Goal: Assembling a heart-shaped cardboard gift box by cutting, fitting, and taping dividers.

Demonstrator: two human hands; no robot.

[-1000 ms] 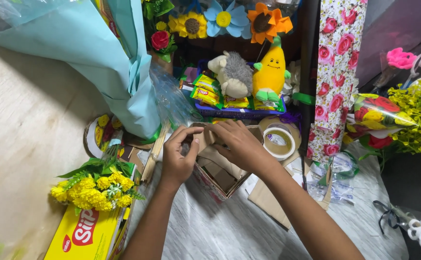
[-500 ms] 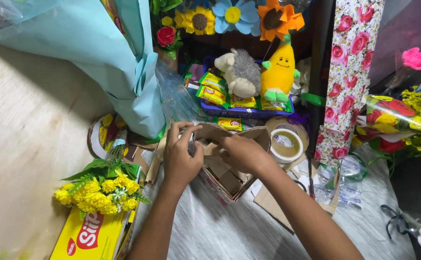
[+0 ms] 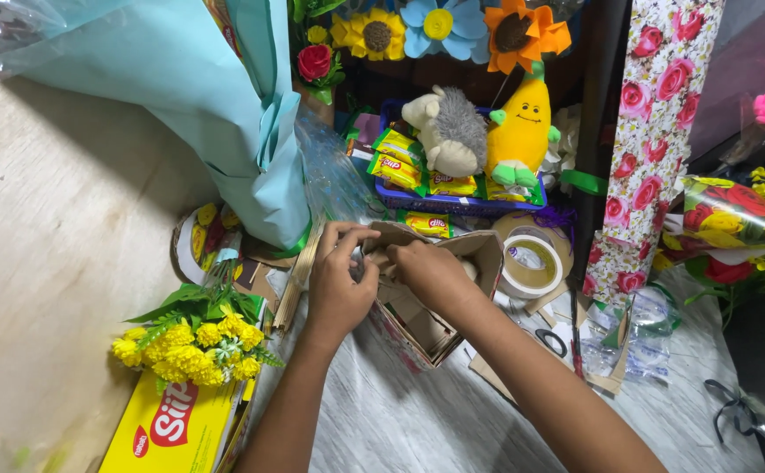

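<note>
Left hand (image 3: 340,285) and right hand (image 3: 426,270) both pinched on a flap of the open cardboard box (image 3: 435,298), mid-surface; box formed, flap not yet settled; tape roll (image 3: 531,265) just beyond; plush toys (image 3: 479,131) farthest.

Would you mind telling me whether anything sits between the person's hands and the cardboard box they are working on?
Nothing visible does. The left hand and the right hand both already rest on the top edge of the cardboard box, fingers pinching at its flap. The tape roll lies beside the box, apart from the hands.
</note>
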